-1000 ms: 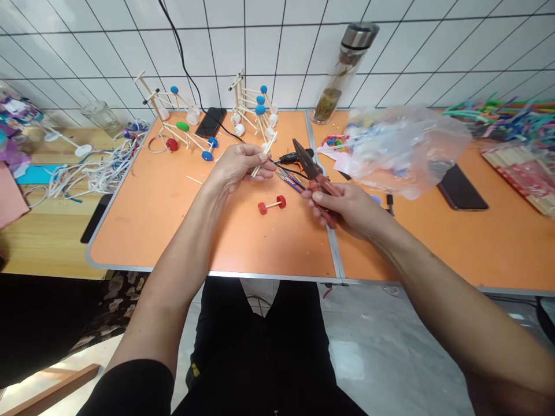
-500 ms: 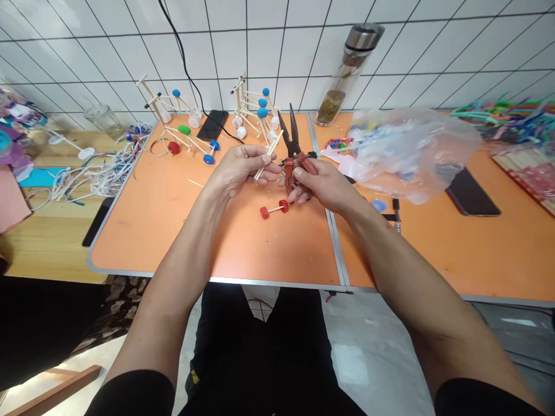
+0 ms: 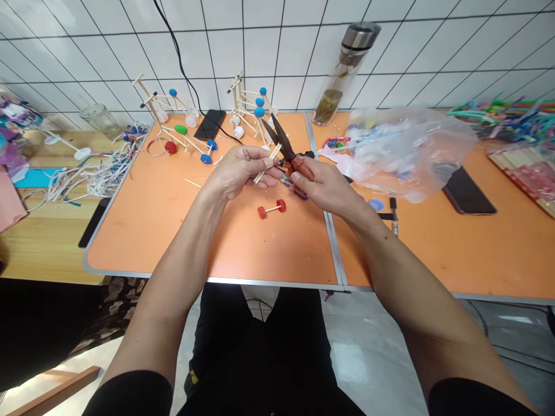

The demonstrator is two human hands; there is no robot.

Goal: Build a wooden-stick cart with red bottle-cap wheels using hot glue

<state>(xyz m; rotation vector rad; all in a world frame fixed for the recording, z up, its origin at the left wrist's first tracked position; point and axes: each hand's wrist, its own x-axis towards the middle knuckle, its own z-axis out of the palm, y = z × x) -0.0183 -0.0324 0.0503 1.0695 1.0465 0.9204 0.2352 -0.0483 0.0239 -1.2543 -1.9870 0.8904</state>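
My left hand (image 3: 243,170) pinches a few thin wooden sticks (image 3: 267,164) between thumb and fingers, their upper ends pointing up and to the right. My right hand (image 3: 323,184) is wrapped round the red handles of a pair of long-nose pliers (image 3: 282,141). The plier jaws are parted, with the stick tips right beside or between them; I cannot tell which. Below the hands, a short stick with a red cap at each end (image 3: 272,208) lies on the orange table (image 3: 260,248). Behind the pliers, a black tool and blue-handled scissors (image 3: 300,194) are partly hidden.
Two stick frames with coloured caps, a left one (image 3: 167,127) and a right one (image 3: 249,107), stand by the wall near a phone (image 3: 210,124). A glass bottle (image 3: 342,75), a plastic bag (image 3: 407,150) and another phone (image 3: 468,190) are on the right. White cords (image 3: 99,167) lie left.
My right hand has brought the pliers leftward from the table's seam to the sticks. The plier jaws have opened and now reach the stick tips. My left hand has kept its grip.
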